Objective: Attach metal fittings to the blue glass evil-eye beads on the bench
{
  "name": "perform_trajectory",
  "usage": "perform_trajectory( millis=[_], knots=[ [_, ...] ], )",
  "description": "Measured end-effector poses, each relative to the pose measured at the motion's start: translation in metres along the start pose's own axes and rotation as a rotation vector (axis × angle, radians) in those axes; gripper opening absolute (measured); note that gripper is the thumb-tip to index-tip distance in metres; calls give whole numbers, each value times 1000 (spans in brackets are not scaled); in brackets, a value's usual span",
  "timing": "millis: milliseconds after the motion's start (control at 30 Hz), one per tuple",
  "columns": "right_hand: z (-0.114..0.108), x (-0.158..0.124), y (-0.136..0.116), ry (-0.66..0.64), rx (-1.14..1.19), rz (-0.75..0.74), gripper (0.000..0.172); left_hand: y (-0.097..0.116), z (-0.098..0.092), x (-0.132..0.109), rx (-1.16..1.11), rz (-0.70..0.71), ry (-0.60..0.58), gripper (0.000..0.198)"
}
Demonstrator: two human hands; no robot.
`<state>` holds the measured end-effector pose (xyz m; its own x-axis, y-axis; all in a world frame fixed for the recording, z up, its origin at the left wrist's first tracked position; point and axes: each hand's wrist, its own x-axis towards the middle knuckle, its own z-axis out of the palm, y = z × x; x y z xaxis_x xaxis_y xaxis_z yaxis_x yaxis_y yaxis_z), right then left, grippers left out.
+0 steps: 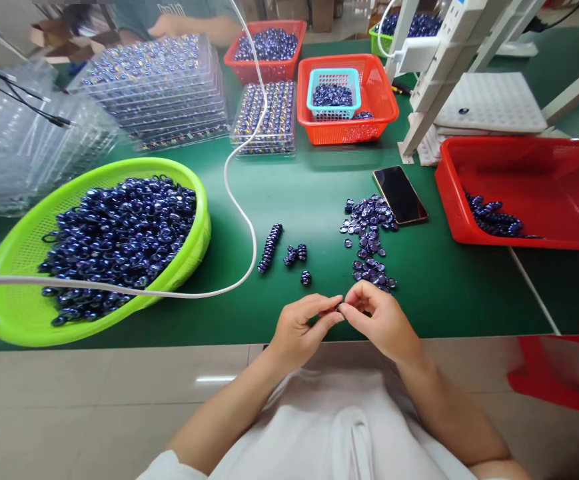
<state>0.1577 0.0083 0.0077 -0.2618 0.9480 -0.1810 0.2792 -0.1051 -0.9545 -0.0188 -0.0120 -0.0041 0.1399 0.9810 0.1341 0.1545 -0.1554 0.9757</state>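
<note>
Person seated at the near edge of a green table (pixel 444 287). Left hand (pixel 302 330) and right hand (pixel 382 320) meet fingertip to fingertip just over the table's front edge. Both are curled closed in a pinch on a small dark piece (pixel 339 307), which the fingers mostly hide. Just beyond the right hand is a loose pile (pixel 366 230) of glossy blue-violet pieces, spread flat on the table. Left of the pile is a short stacked row (pixel 270 247) of the same pieces, with two small clumps near it. A black phone (pixel 400 195) lies face up, touching the pile's right side. Lime-green basket (pixel 24 307) at far left, heaped with pieces; a white cable (pixel 194 294) runs across it. Red tray (pixel 544 180) at right holds a few pieces at its near left. On the far side, a co-worker's hand (pixel 169 25) shows behind stacked clear trays (pixel 159 93).
</note>
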Motion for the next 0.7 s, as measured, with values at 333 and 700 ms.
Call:
perform_trajectory(
  millis=[333, 700],
  knots=[
    [0, -8, 8, 35, -21, -162, 13, 14, 2, 5, -363, -516, 126, 25],
    [-2, -18, 19, 82, -107, -330, 6, 11, 5, 9, -341, -513, 128, 12]
  ],
)
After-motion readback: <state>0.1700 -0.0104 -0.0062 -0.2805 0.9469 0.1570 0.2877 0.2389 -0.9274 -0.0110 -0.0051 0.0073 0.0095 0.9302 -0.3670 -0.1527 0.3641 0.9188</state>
